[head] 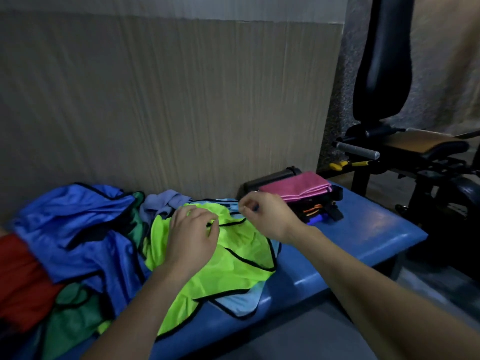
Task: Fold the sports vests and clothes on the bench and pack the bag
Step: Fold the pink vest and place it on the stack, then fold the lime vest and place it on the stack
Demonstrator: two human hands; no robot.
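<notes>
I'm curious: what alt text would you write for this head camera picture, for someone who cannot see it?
A person's left hand and right hand pinch a neon yellow-green sports vest lying on a blue bench. Blue, green and red garments are heaped to the left; a folded pink towel rests on a black bag to the right, before a beige wall.

Single head-worn wide-angle view, looking forward and down, close over the blue padded desk [363, 229] against the beige ribbed wall panel [168, 100]; both forearms enter from below
</notes>
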